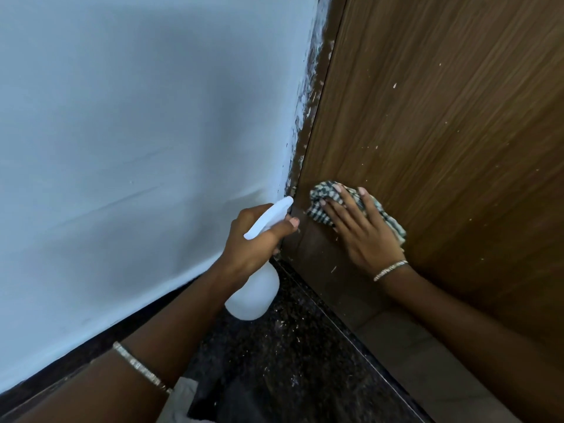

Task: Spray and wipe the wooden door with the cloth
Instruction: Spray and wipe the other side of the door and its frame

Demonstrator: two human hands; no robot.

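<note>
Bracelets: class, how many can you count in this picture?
2. The right bracelet circles the wrist behind the cloth; the left bracelet sits on the forearm below the bottle. None seem hidden.

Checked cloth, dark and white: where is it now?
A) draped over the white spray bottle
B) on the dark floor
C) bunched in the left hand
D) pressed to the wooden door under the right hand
D: the right hand lies with spread fingers on the dark-and-white checked cloth, pressing it to the brown wooden door; the left hand grips the white plastic spray bottle.
</note>
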